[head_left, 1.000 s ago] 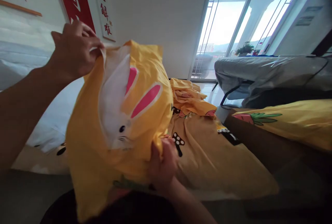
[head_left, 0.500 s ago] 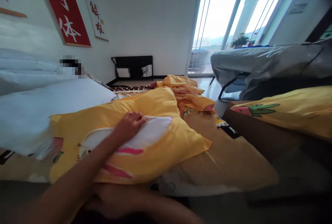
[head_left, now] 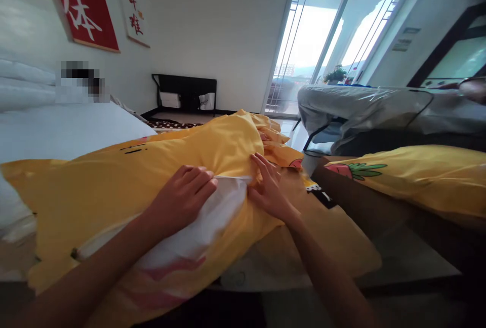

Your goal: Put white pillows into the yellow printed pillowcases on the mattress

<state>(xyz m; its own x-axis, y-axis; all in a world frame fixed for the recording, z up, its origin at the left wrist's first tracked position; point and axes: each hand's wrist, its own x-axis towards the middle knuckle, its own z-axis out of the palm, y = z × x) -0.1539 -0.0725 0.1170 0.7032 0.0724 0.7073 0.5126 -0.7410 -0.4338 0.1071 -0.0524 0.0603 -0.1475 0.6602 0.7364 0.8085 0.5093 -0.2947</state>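
Note:
A yellow pillowcase [head_left: 114, 181] with pink printed shapes lies across the bed in front of me, plumped out. My left hand [head_left: 193, 191] has its fingers curled over a pale edge near its middle. At the right end of that edge, my right hand [head_left: 268, 186] has thumb and fingers around the yellow cloth. Below the edge shows a white area [head_left: 224, 216]; I cannot tell whether it is a pillow inside or part of the print. My left forearm covers some of the front.
White bedding [head_left: 76, 125] is piled on the left. More yellow-orange cloth [head_left: 281, 153] is bunched beyond my right hand. Carrot-print yellow fabric [head_left: 417, 176] is on the right. A plastic-covered table [head_left: 341, 103] stands before the glass doors. A low black rack [head_left: 186, 87] is against the wall.
My right hand has come up from low in front to the right end of the pale edge. The pillowcase now spreads farther left, its upper side raised and turned.

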